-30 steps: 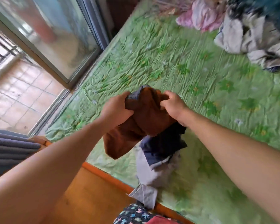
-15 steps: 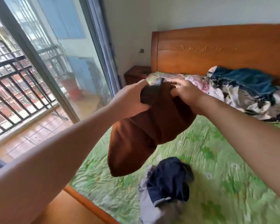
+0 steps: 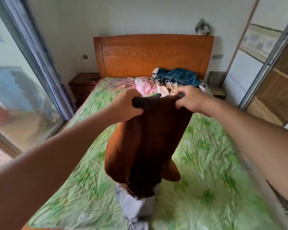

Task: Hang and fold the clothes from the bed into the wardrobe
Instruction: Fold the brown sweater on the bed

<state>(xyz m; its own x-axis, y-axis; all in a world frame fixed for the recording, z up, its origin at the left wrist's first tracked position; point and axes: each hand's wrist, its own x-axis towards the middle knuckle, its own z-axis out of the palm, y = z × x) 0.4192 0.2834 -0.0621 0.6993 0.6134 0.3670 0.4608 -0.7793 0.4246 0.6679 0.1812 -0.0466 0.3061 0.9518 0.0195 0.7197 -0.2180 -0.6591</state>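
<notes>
Brown garment hung over the green bed, its top edge gripped by the left hand and right hand; grey clothes lay at its 6 o'clock, a pile at 12 o'clock.

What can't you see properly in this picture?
Head view only:
- Brown garment: bunched between left hand and right hand, so its type is unclear.
- Grey clothes: top hidden behind the brown garment, bottom cut by the lower edge.
- Wardrobe: cut off by the right edge, blurred.
</notes>
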